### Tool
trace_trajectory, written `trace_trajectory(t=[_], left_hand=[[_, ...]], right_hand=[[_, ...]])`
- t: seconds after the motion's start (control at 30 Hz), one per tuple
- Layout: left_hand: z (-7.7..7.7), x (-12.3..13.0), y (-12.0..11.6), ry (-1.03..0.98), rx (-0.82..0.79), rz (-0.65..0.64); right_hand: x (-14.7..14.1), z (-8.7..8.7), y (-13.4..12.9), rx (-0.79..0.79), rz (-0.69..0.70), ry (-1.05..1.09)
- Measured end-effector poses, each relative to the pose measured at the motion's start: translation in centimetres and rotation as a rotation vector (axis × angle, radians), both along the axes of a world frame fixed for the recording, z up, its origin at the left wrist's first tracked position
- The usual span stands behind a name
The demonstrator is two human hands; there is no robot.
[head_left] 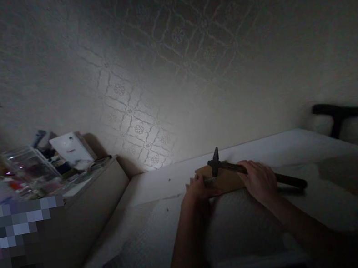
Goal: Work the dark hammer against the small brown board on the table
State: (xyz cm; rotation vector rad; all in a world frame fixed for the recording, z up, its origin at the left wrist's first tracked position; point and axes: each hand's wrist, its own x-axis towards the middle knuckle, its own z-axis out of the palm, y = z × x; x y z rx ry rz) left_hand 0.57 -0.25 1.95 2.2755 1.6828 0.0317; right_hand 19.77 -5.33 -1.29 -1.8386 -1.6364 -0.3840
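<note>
A hammer (pixel 291 180) with a dark head and a long dark handle slants across the middle of the table. My right hand (pixel 259 180) is wrapped round its handle, partway along. The hammer head (pixel 214 163) is over a flat brown piece (pixel 231 181), cardboard or thin wood; I cannot tell which, nor whether the two touch. My left hand (pixel 198 189) grips the left end of this brown piece, thumb along its near edge. Any small item between the left fingers is hidden in the dim light.
A white table (pixel 149 185) stands against a patterned wall. To the left, a cabinet (pixel 97 203) bears a white box (pixel 72 148), a clear plastic case (pixel 30 165) and clutter. A black T-shaped object (pixel 337 115) is at the right. The lower left is pixelated.
</note>
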Motion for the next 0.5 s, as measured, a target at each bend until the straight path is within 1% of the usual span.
trace_trajectory(t=[0.2,0.37,0.5], left_hand=[[0.14,0.07,-0.11,0.011,0.013,0.001],[0.23,0.03,-0.17,0.003,0.006,-0.004],[0.05,0.02,-0.01,0.007,0.011,0.0]], right_hand=[[0.06,-0.06,0.09,0.019,0.021,0.003],[0.05,-0.18,0.12,0.027,0.01,0.007],[0.1,-0.36,0.2,0.036,0.019,0.0]])
